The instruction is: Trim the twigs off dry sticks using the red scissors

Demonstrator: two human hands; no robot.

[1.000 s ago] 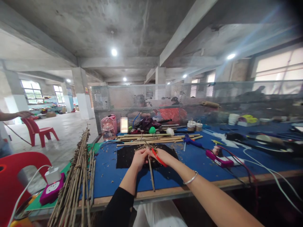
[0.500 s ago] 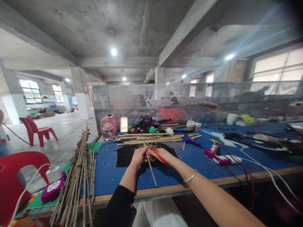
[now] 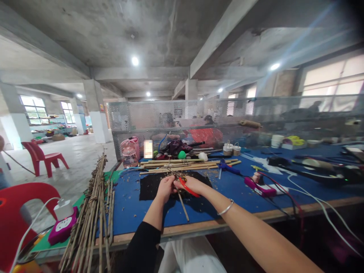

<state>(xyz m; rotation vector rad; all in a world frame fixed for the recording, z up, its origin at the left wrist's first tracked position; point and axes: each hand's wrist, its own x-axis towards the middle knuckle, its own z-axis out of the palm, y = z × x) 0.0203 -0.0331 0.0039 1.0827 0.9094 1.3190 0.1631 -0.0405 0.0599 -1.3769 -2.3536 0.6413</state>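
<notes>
Over a black cloth (image 3: 147, 188) strewn with plant scraps, my two hands work close together. My left hand (image 3: 166, 187) is closed on a thin brown twig (image 3: 183, 207), whose lower end slants down toward the table's front edge. Red-handled scissors (image 3: 187, 189) are held in my right hand (image 3: 192, 184), right beside the left fingers. Their blades point up and to the left, partly hidden by the fingers. Where exactly the blades meet the twig cannot be made out.
A tied bundle of brown stalks (image 3: 92, 204) leans over the table's left end. Peeled sticks (image 3: 182, 166) lie behind the cloth. A blue glue gun (image 3: 229, 168), a purple power strip (image 3: 260, 187) and cables are on the right. A red chair (image 3: 28, 201) stands at left.
The twig's lower end has shifted slightly up, and my right hand has turned a little, with the scissors closer to the left fingers. Both hands keep their grip.
</notes>
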